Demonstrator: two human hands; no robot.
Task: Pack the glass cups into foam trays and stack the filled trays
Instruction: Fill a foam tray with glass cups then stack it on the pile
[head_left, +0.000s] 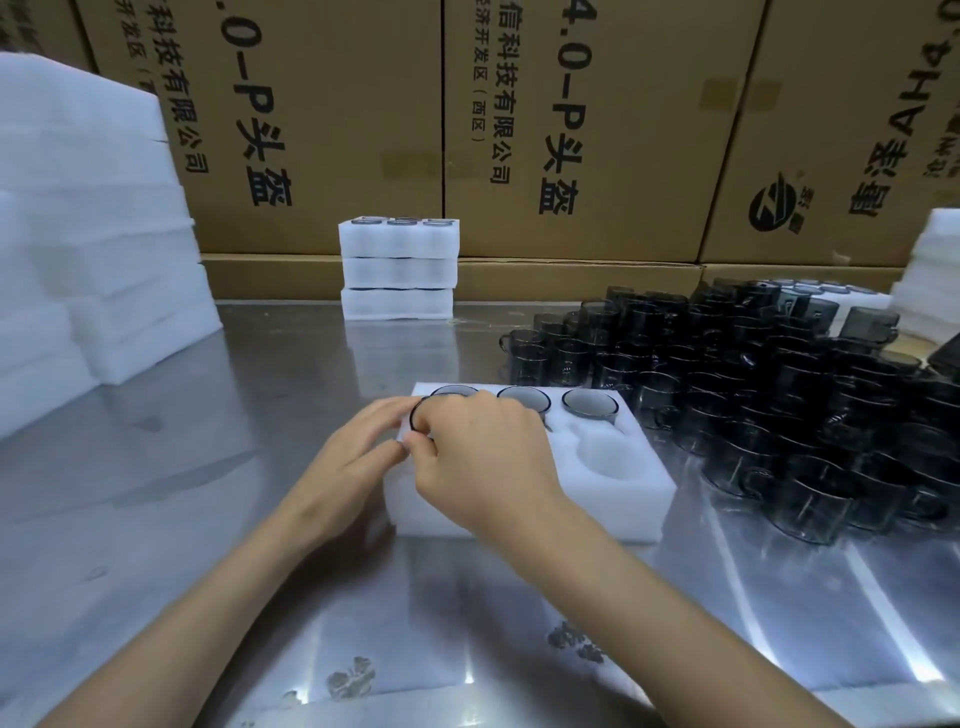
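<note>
Nearest are two bare forearms reaching out over the steel table (311, 597) to a foam tray (613, 499) in mid-scene. The right hand (483, 462) has its fingers curled round the dark rim of a cup (415, 415) at the tray's near-left pocket; the left hand (358, 447) lies beside it, fingers fairly straight, tips touching the tray's left edge and perhaps the cup, gripping nothing that I can see. The far row holds three cups (524, 397); the near-right pocket (610, 457) is empty, and the near-middle one is hidden under the right hand. The step looks to be seating this cup: keep it upright, turn its handle to the pocket's side notch, press down evenly on the rim, and let the left hand steady the light foam so that it doesn't slide. More cups (779, 405) stand crowded to the right. A stack (399, 270) of three filled trays waits at the far edge, against cartons (571, 130); spare foam (88, 234) is piled far left.
</note>
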